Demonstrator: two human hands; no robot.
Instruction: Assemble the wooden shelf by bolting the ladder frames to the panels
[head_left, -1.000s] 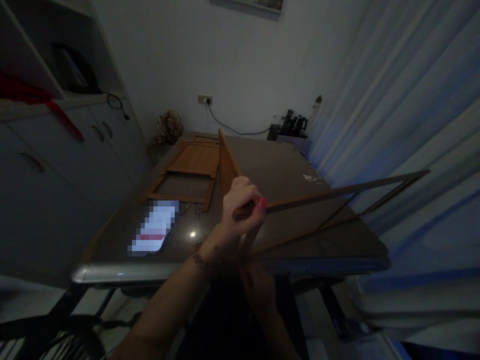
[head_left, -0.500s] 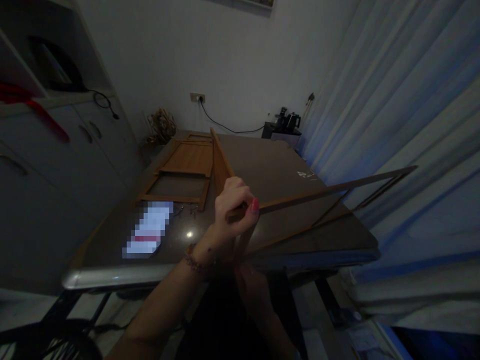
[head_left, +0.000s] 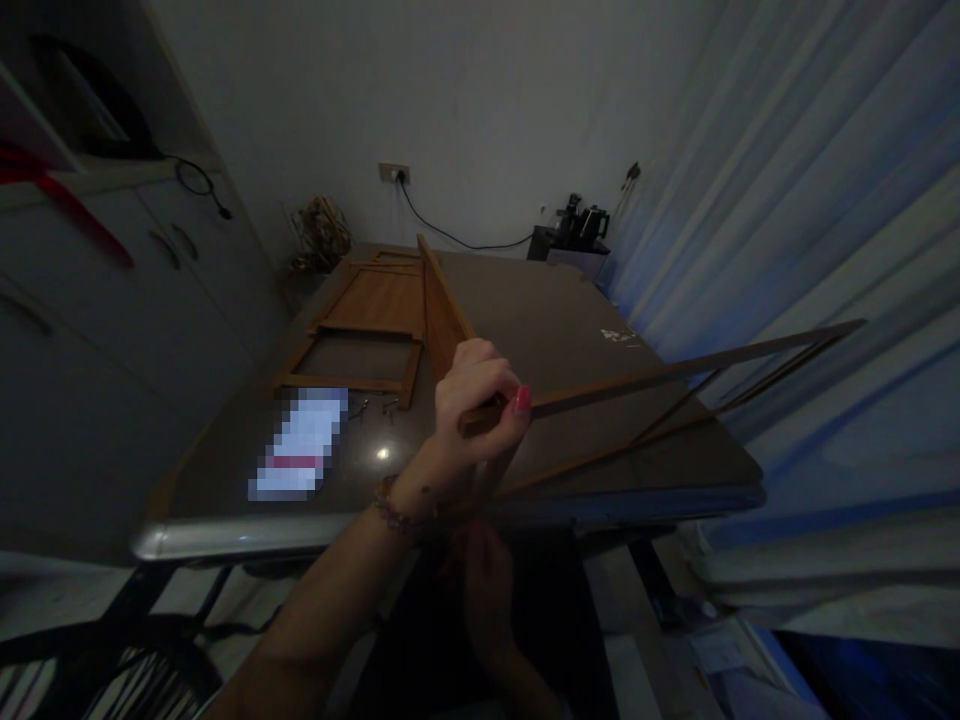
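My left hand (head_left: 480, 405) is wrapped round the near end of an upright wooden frame (head_left: 645, 385), its thumb pressed over the top bar. The frame's long bars stretch away to the right above the table. Attached or standing against it on the far side, a wooden panel (head_left: 444, 310) rises on edge; the joint is hidden by my hand. Below, at the frame's lower corner and the table's front edge, my right hand (head_left: 486, 585) is in shadow with fingers pinched together. What they hold, if anything, is too dark to make out.
Flat on the grey-brown table (head_left: 540, 310) lies another slatted wooden piece (head_left: 375, 300). Small metal screws (head_left: 388, 408) lie beside a blurred-out bright rectangle (head_left: 300, 445). A dark cabinet (head_left: 562, 245) bears a black kettle (head_left: 592, 225). A curtain (head_left: 810, 230) hangs at the right.
My right hand has drawn slightly back and left from the lower corner, fingers now pinched. The left hand keeps its grip on the frame. The whole view has shifted a little.
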